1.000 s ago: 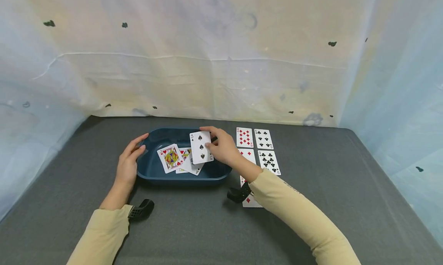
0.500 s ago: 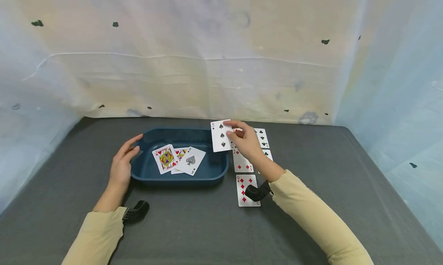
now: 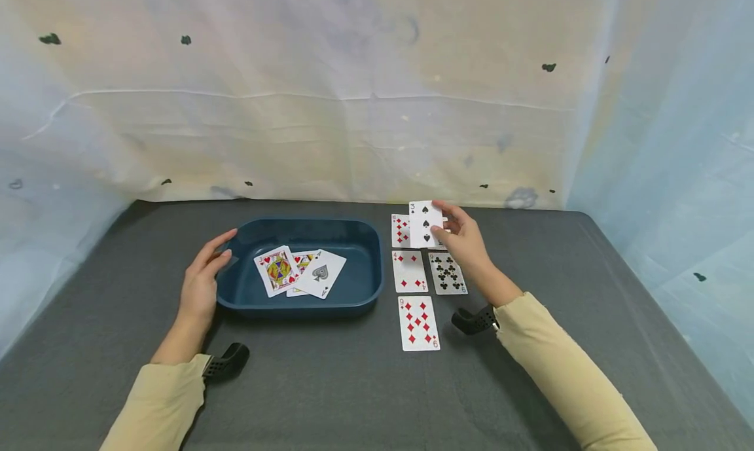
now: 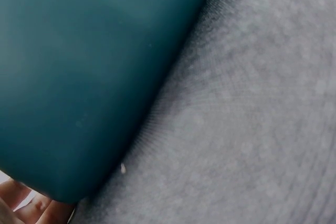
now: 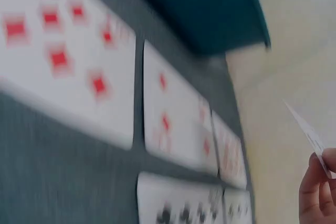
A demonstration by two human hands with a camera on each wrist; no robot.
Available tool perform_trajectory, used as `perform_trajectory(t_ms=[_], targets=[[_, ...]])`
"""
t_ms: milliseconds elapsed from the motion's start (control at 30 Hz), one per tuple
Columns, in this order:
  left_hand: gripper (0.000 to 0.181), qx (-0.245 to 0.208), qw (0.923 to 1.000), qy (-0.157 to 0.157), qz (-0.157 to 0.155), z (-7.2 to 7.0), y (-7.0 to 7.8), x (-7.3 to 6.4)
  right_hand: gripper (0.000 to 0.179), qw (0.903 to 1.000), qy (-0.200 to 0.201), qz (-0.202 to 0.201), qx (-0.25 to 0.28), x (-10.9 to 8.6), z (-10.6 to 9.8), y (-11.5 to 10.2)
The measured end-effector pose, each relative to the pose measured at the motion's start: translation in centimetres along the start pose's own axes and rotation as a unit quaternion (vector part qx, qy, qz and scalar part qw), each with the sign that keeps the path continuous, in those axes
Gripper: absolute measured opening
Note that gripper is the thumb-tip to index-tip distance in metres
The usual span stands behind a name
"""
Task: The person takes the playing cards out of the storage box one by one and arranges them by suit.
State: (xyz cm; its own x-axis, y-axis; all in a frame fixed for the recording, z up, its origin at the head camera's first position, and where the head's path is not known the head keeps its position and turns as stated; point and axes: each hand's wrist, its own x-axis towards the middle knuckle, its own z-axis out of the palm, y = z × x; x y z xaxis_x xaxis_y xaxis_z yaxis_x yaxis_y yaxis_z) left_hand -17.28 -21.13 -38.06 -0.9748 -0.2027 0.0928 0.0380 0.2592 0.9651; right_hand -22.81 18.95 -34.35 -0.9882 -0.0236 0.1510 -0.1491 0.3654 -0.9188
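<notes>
My right hand [image 3: 466, 240] pinches a three of spades [image 3: 421, 223] between thumb and fingers, held up in front of the far cards. In the right wrist view, this playing card [image 5: 308, 134] shows nearly edge-on. My left hand [image 3: 199, 282] rests against the left end of a dark blue tray [image 3: 359, 254], with fingers fairly straight at its rim. Inside the tray lie a jack of hearts [image 3: 275, 270], an ace of spades [image 3: 321, 274] and a partly covered face card [image 3: 303, 260]. The left wrist view shows fingers [image 4: 50, 211] at the tray's corner.
Right of the tray, face-up cards form two columns. The left column has a nine of diamonds [image 3: 419, 323], a four of diamonds [image 3: 410, 271] and another diamond card [image 3: 400, 231]. A nine of clubs [image 3: 447, 273] heads the right column's near end; the card beyond it is mostly hidden.
My right hand has carried the three of spades rightward from over the tray to above the far cards. The left hand stays at the tray, and the view has shifted slightly.
</notes>
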Motion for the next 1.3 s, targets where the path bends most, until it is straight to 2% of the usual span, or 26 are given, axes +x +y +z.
perform_trajectory(t_ms=[300, 667, 767, 967, 1133, 1300], targets=[[0.044, 0.003, 1.0, -0.002, -0.002, -0.1, 0.1, -0.1, 0.049, 0.9953, 0.069, 0.057, -0.037, 1.1, -3.1, 3.4], [0.044, 0.003, 1.0, -0.004, -0.001, -0.2, 0.0, -0.1, 0.051, 0.9843, 0.119, 0.113, -0.066, 1.9, -5.0, 5.8], [0.043, 0.007, 1.0, 0.0, -0.002, -0.1, 0.1, 0.0, 0.052, 0.9841, 0.116, 0.113, -0.072, 2.1, -5.5, 6.4], [0.043, 0.001, 1.0, 0.0, -0.003, 0.1, 0.1, 0.0, 0.053, 0.9831, 0.074, 0.115, -0.122, 2.5, -6.3, 7.1], [0.044, -0.001, 1.0, -0.001, -0.004, 0.1, 0.1, 0.0, 0.051, 0.9701, 0.051, 0.112, -0.209, 2.7, -6.5, 7.0], [0.044, 0.0, 1.0, -0.004, -0.004, 0.0, 0.1, 0.0, 0.049, 0.9553, 0.055, 0.111, -0.268, 2.9, -5.7, 6.8]])
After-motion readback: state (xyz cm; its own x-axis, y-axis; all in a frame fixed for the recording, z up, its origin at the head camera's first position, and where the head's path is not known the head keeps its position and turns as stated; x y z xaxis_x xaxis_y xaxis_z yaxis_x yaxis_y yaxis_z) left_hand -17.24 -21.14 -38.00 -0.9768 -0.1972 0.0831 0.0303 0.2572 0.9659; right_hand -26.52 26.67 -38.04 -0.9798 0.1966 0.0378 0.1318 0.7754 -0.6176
